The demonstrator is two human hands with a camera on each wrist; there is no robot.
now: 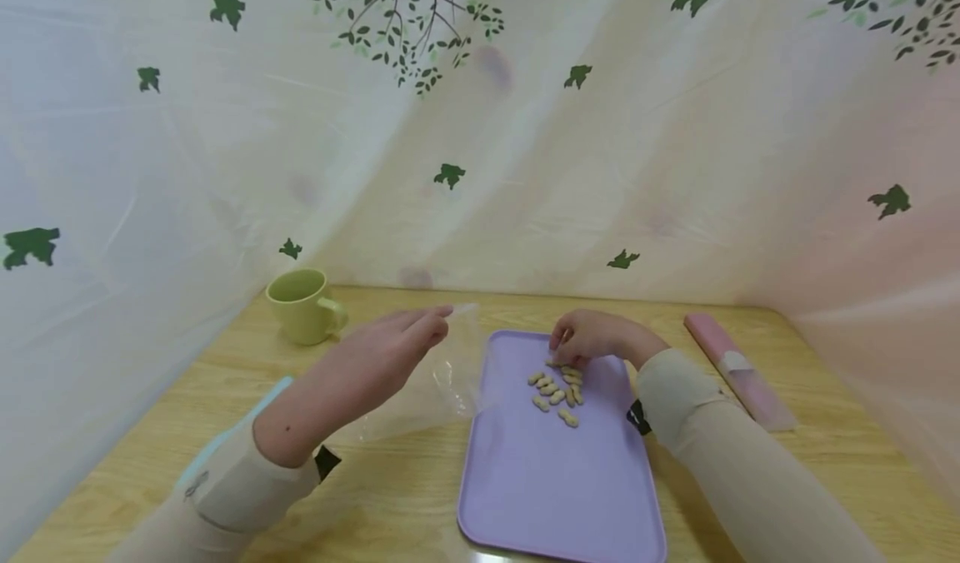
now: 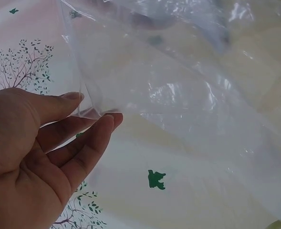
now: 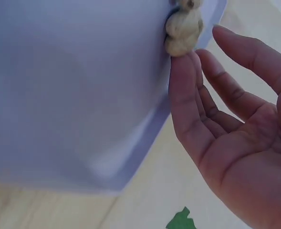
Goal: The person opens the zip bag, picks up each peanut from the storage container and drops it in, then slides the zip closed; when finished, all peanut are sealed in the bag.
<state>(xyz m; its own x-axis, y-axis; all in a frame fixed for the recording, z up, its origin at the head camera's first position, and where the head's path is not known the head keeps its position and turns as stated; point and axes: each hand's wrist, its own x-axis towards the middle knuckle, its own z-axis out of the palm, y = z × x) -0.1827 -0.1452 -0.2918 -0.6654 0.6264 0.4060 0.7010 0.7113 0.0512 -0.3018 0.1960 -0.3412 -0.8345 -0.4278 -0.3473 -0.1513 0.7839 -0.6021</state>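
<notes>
left hand (image 1: 375,359) pinching clear bag (image 2: 178,95), bag outline faint

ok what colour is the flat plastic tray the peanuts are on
Pale lilac purple; the flat plastic tray shows best in the head view.

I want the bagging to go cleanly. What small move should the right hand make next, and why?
Probably close the right hand on a peanut: its fingertip only touches one on the purple tray, nothing gripped, while the left hand pinches the clear bag up beside the tray.
</notes>
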